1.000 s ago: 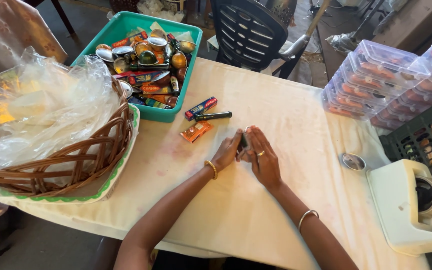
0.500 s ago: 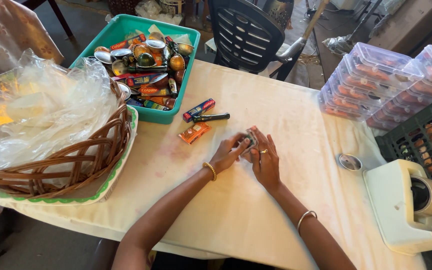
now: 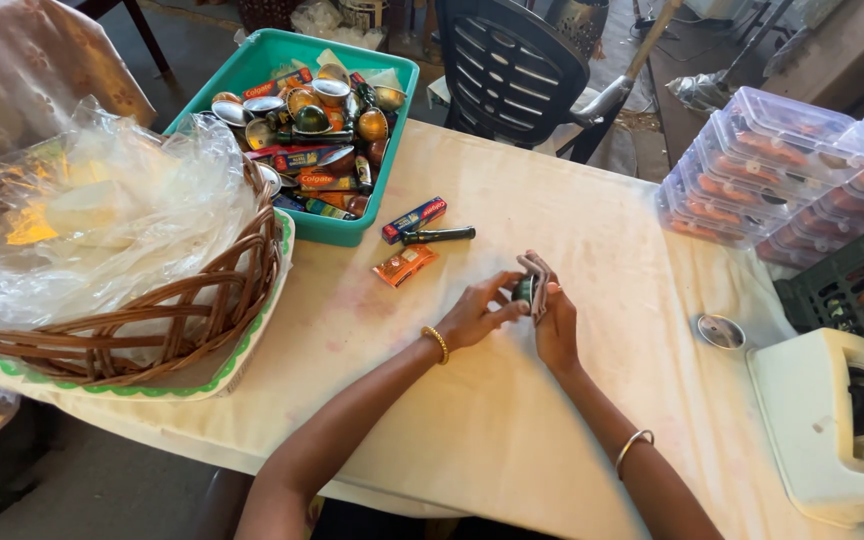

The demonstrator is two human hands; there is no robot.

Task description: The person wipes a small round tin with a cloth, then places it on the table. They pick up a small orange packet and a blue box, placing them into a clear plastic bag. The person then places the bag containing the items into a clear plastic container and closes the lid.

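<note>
My left hand [image 3: 474, 312] and my right hand [image 3: 553, 318] meet at the middle of the cream-covered table [image 3: 472, 420]. Between their fingers sits a small dark object [image 3: 525, 290]; most of it is hidden and I cannot tell what it is. Just beyond the hands lie an orange sachet [image 3: 404, 266], a dark slim tube [image 3: 437, 236] and a small red and blue box [image 3: 414, 219].
A green plastic tub [image 3: 372, 215] of small tins, tubes and packets stands at the far left. A wicker basket [image 3: 152, 320] lined with clear plastic fills the left. Stacked clear lidded boxes [image 3: 752, 160], a dark crate [image 3: 852, 285], a white machine [image 3: 832, 420] and a round metal lid [image 3: 720, 331] stand right. A black chair [image 3: 517, 70] is behind.
Both hands stay together at the table's middle. The fingers have turned the small object between them and the right hand has tipped up on its edge.
</note>
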